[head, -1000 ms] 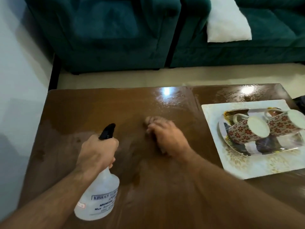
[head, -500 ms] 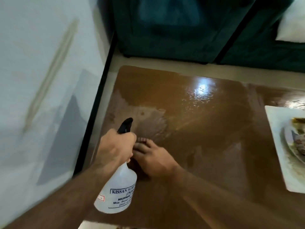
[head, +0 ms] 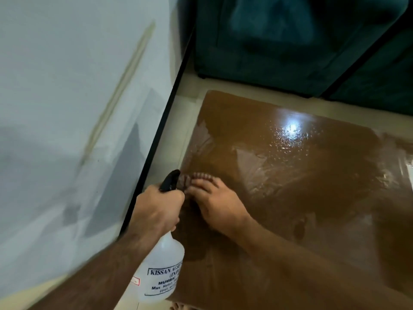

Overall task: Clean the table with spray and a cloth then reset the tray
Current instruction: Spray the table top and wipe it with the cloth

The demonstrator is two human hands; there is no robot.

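Observation:
My left hand point(head: 158, 206) grips the neck of a clear spray bottle point(head: 161, 271) with a black nozzle, held over the left edge of the glossy brown table point(head: 301, 204). Just right of it, my right hand point(head: 214, 204) lies flat with fingers stretched out, pressing a brown cloth point(head: 185, 181) onto the tabletop near the left edge. The cloth blends with the wood and is mostly hidden under the hand. Wet streaks and droplets shine across the middle of the table. Only a white sliver of the tray point(head: 410, 168) shows at the right frame edge.
A pale wall point(head: 67, 108) with a black skirting strip runs close along the table's left side. A dark green sofa point(head: 290, 41) stands beyond the far edge, across a strip of light floor. Toes point(head: 178, 306) show at the bottom.
My right hand has slid the cloth from the table's middle to its left edge, ending beside the bottle. The view has swung left, so the tray and cups have dropped out of sight.

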